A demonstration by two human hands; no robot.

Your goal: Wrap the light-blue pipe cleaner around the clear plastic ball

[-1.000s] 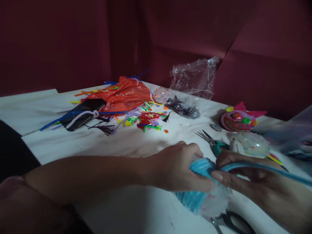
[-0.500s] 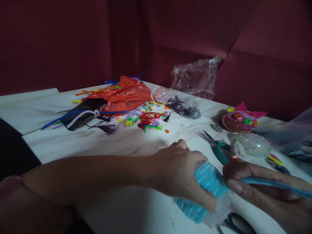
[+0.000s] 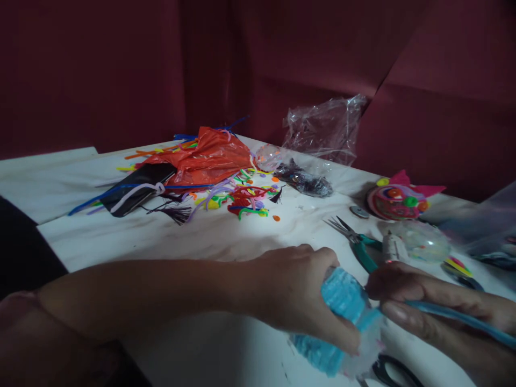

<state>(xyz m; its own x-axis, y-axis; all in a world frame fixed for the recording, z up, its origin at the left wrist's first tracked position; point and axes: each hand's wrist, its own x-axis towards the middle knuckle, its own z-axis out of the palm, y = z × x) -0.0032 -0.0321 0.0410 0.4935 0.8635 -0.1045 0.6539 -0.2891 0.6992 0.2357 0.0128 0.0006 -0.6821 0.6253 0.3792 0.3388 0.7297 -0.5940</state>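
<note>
My left hand (image 3: 296, 293) grips a clear ball partly wrapped in light-blue pipe cleaner (image 3: 342, 301), low at the front right of the white table (image 3: 181, 236). My right hand (image 3: 427, 309) pinches the free end of the light-blue pipe cleaner (image 3: 463, 320) right beside the ball, with the strand running off to the right edge. The lower part of the ball is still see-through, with blue wrap below it too.
Green-handled pliers (image 3: 358, 242) and a glue gun (image 3: 393, 248) lie just behind my hands. Black scissors (image 3: 393, 371) sit at the front edge. Farther back are a decorated pink ball (image 3: 397, 200), a clear ball (image 3: 427, 242), an orange bag (image 3: 205, 156), a black phone (image 3: 133, 188), scattered pipe cleaners (image 3: 242, 199) and crumpled clear plastic (image 3: 322, 129).
My left hand has turned the ball, so more blue wrap faces up. My right hand has dropped lower and slid slightly right along the strand.
</note>
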